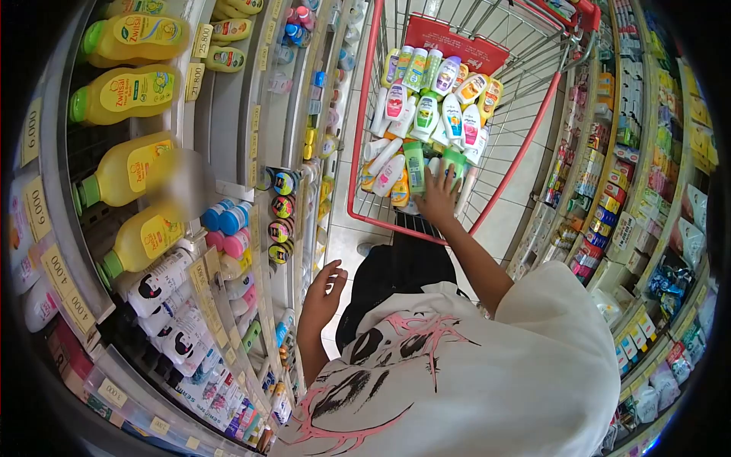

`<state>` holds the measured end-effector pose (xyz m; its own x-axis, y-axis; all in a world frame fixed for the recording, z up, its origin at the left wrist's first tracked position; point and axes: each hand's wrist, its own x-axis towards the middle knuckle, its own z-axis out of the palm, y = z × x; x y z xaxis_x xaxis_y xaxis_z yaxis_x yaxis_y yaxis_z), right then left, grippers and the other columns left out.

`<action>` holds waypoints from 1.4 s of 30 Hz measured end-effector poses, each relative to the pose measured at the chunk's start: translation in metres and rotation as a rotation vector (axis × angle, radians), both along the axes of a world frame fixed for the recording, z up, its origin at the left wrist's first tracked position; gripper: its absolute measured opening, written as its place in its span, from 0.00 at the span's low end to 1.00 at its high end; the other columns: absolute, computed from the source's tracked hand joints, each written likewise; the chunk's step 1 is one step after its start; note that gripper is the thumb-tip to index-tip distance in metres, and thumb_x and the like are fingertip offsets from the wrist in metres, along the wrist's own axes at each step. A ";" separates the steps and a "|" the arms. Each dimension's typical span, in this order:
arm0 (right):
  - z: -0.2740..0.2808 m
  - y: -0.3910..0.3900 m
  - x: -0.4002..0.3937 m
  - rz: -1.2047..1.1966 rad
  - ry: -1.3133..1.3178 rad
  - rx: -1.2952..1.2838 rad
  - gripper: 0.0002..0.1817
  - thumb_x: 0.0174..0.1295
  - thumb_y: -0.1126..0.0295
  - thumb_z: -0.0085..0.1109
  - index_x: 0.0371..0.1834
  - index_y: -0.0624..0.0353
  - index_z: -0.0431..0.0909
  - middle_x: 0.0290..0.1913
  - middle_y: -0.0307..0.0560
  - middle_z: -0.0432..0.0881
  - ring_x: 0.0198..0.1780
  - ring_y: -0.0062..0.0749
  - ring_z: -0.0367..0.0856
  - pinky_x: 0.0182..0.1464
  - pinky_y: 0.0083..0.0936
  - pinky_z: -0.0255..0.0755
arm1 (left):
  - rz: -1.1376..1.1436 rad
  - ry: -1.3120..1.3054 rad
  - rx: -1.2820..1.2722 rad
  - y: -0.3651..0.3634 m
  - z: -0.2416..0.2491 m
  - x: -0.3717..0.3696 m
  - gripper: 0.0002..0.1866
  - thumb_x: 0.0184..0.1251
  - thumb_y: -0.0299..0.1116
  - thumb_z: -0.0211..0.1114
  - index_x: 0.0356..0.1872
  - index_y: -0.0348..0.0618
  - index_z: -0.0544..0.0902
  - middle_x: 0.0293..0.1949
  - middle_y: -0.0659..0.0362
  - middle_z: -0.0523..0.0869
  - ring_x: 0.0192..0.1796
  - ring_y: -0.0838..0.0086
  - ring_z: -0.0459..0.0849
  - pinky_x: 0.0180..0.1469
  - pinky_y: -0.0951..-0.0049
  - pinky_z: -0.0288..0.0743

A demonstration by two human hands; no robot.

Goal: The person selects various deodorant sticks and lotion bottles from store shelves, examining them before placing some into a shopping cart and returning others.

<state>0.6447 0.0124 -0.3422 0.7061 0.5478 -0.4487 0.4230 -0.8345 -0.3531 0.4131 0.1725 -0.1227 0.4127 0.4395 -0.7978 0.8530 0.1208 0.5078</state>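
My right hand (440, 196) reaches into the shopping cart (364, 164) with its fingers spread. Its fingertips rest over the near end of a green bottle (454, 158); the palm side is hidden. Another green bottle (414, 166) lies just left of those fingers. Beyond them is a pile of white bottles with coloured labels, among them a green-labelled bottle (426, 116) and a blue-labelled bottle (452, 120). My left hand (326, 292) hangs beside the left shelf, fingers loosely apart and nothing in it.
Yellow bottles (128, 95) with green caps line the left shelf above price tags (65, 286). Lower down stand white bottles (164, 286) and blue-capped jars (233, 219). Packed shelves (609, 190) border the aisle on the right. Floor tiles (346, 240) show beside the cart.
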 end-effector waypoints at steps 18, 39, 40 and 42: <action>-0.028 -0.047 0.090 -0.329 0.361 0.647 0.10 0.62 0.71 0.53 0.41 0.64 0.79 0.36 0.45 0.83 0.40 0.30 0.81 0.48 0.25 0.73 | 0.034 -0.034 0.042 -0.016 -0.008 -0.052 0.22 0.71 0.41 0.59 0.60 0.39 0.75 0.45 0.55 0.83 0.42 0.75 0.79 0.46 0.74 0.73; -0.006 -0.043 -0.023 0.086 0.210 -0.268 0.23 0.50 0.56 0.65 0.45 0.60 0.80 0.42 0.57 0.84 0.44 0.49 0.84 0.45 0.42 0.78 | 0.021 -0.049 0.077 -0.026 -0.029 -0.091 0.23 0.71 0.43 0.59 0.60 0.39 0.74 0.46 0.52 0.84 0.43 0.69 0.82 0.47 0.71 0.74; -0.005 -0.041 -0.022 0.163 0.179 -0.280 0.20 0.50 0.60 0.63 0.43 0.60 0.81 0.39 0.56 0.85 0.42 0.48 0.85 0.45 0.41 0.79 | 0.026 -0.050 0.071 -0.026 -0.025 -0.088 0.23 0.71 0.43 0.59 0.60 0.39 0.74 0.46 0.52 0.84 0.44 0.68 0.82 0.47 0.71 0.74; -0.002 -0.035 -0.014 0.325 0.137 -0.283 0.21 0.45 0.56 0.69 0.37 0.60 0.83 0.34 0.56 0.85 0.39 0.50 0.85 0.42 0.42 0.79 | 0.037 -0.064 0.098 -0.026 -0.023 -0.088 0.23 0.70 0.43 0.59 0.60 0.41 0.75 0.47 0.51 0.84 0.46 0.66 0.83 0.49 0.71 0.74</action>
